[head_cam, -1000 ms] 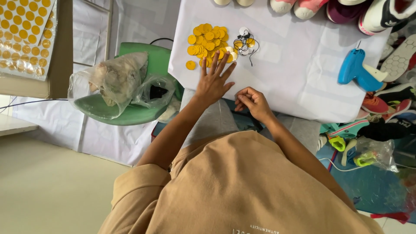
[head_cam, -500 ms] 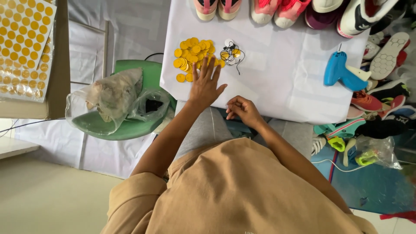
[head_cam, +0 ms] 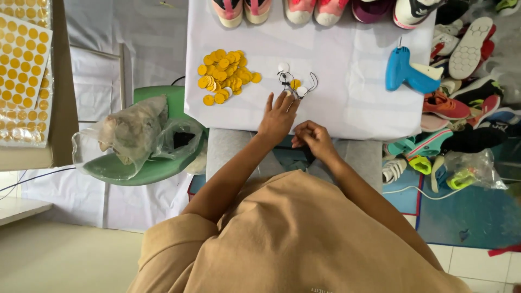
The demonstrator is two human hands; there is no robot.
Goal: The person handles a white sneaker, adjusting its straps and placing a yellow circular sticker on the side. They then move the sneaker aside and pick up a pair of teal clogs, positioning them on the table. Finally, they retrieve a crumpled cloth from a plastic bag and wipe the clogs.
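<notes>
Left hand (head_cam: 278,116) shifted from yellow discs (head_cam: 225,76) to tags (head_cam: 293,86).

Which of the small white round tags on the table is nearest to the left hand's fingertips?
The small white round tag at the right of the black cords, just beyond the left hand; the other white tag lies farther up.

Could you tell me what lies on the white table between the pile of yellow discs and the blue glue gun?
In the head view, a small cluster of white tags with black cords lies between the yellow discs and blue glue gun; the left hand touches it.
</notes>
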